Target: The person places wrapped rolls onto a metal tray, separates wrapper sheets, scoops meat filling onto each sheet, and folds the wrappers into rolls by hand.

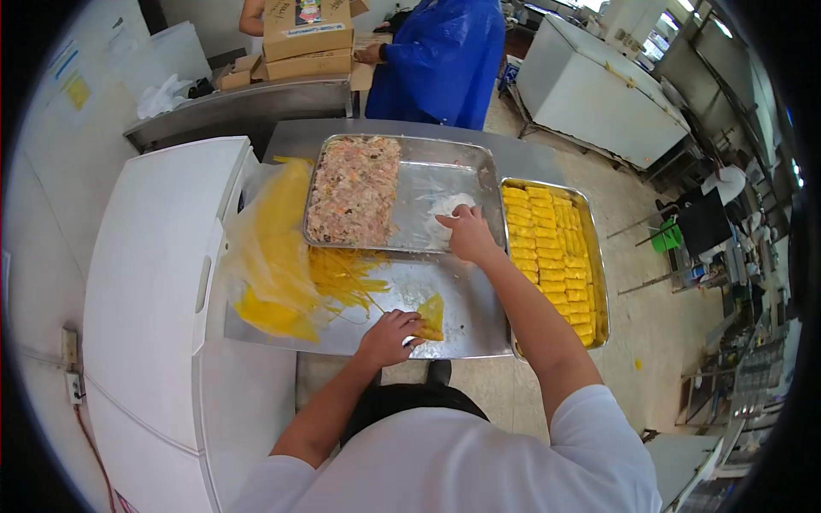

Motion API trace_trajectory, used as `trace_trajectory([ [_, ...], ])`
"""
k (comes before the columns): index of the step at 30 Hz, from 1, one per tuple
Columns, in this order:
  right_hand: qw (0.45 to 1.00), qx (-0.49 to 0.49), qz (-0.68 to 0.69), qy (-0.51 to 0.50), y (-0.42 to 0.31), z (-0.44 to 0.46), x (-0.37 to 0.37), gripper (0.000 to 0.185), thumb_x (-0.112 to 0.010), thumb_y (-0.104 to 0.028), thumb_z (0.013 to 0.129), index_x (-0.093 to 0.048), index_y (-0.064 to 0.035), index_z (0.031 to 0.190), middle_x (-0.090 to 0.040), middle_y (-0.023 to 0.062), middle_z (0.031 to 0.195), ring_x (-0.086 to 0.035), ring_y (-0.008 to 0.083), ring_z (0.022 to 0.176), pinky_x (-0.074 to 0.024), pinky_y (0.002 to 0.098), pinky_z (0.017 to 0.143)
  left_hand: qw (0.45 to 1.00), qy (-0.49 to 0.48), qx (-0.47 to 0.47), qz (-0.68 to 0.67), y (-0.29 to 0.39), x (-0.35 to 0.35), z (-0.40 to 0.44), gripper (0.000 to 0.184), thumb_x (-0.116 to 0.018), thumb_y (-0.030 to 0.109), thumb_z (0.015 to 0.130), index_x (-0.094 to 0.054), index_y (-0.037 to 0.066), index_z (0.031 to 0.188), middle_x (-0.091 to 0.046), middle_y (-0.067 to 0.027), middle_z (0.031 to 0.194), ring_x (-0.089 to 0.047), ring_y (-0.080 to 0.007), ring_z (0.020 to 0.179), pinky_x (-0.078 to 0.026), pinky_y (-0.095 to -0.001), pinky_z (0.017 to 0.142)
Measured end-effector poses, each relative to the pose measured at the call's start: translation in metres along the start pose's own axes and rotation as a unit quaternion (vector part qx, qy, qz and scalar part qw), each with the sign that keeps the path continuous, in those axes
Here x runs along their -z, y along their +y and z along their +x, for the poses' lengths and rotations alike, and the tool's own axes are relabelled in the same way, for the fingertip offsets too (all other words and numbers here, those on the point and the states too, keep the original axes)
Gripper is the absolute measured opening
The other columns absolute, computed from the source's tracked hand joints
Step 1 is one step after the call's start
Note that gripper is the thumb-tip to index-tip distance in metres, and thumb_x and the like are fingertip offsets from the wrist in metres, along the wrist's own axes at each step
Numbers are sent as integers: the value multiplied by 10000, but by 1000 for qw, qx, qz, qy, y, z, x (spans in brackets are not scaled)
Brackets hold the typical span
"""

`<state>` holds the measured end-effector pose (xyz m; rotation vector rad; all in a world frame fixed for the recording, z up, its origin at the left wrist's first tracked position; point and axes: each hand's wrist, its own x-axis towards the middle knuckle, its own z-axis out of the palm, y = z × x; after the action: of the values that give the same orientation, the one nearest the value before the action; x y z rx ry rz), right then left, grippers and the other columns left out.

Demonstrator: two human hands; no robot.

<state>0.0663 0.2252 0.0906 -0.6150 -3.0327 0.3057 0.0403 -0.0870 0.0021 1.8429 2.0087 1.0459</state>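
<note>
On the metal table top, my left hand [392, 339] is closed on the near edge of a partly rolled yellow wrapper [433, 317], whose pointed flap lies away from me. My right hand [469, 231] reaches into a metal tray [440, 154], fingers stretched out and touching a mound of white paste [451, 203]. Ground meat filling [353, 184] with orange and dark bits fills the left part of that tray. Left of my left hand lie loose yellow strips [346, 272], spilling from a clear plastic bag [272, 248] of yellow wrappers.
Right of the table, a second tray [600, 274] holds rows of yellow rolls [547, 239]. A white appliance [162, 256] stands close on the left. Across the table, a person in a blue apron [440, 64] stands by cardboard boxes [308, 38]. A white chest freezer [590, 85] stands back right.
</note>
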Motion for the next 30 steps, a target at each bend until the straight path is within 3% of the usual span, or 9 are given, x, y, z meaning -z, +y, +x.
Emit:
trace_trajectory([
  [6,976,24,-171,-135,-11,43,-5,485,-593,-132,940,-737,-288,1376,-590,162,1382,-527,375,1327,-459,576,1101,1000,-4,9,13,-2,-3,0,395,-768,287,919,-694,105,1262,-682,-106,1310,-623,-332,1172,-510,-459,1031],
  [9,998,-16,-45,-35,3,41,-5,501,-598,-77,898,-763,-254,1337,-612,180,1335,-548,372,1300,-464,550,1081,1000,1,8,9,-2,-4,-3,400,-782,278,906,-698,99,1253,-685,-106,1300,-631,-335,1153,-516,-459,1023],
  [12,992,27,121,32,16,21,-2,519,-589,-13,847,-788,-203,1287,-646,191,1256,-577,387,1242,-466,529,1051,1000,2,6,11,-4,-2,3,400,-800,282,890,-708,100,1233,-687,-106,1279,-638,-335,1132,-523,-457,1013],
  [15,972,38,230,38,8,-29,-2,572,-541,79,779,-821,-177,1208,-661,196,1201,-588,415,1158,-486,477,1013,1000,18,-1,3,-1,-3,-1,379,-822,276,867,-718,112,1192,-686,-99,1245,-644,-327,1104,-531,-450,988],
  [19,975,137,172,-21,-36,-122,-23,477,-634,-32,857,-785,-185,1282,-648,160,1202,-583,376,1185,-484,474,999,998,50,-23,7,2,-2,-1,349,-849,244,833,-728,112,1132,-697,-84,1164,-656,-314,1057,-544,-438,942],
  [22,978,178,-19,-102,-62,-153,-16,482,-677,-66,859,-769,-214,1307,-627,126,1273,-566,360,1220,-489,458,995,998,53,-30,15,-1,-5,-1,348,-847,244,829,-732,100,1125,-708,-80,1130,-651,-311,1057,-543,-436,940],
  [25,979,184,-79,-42,-43,-174,-21,485,-691,-72,847,-762,-224,1303,-610,93,1324,-549,333,1257,-489,441,989,998,51,-30,11,-1,-5,-1,350,-843,239,832,-733,90,1129,-705,-78,1133,-646,-314,1061,-539,-437,942],
  [30,985,88,148,27,-47,-208,-39,383,-730,-73,818,-746,-116,1198,-650,147,1213,-596,382,1160,-514,467,966,999,34,-8,-11,-1,-3,-1,367,-837,236,839,-732,72,1150,-689,-85,1172,-630,-321,1099,-527,-441,960],
])
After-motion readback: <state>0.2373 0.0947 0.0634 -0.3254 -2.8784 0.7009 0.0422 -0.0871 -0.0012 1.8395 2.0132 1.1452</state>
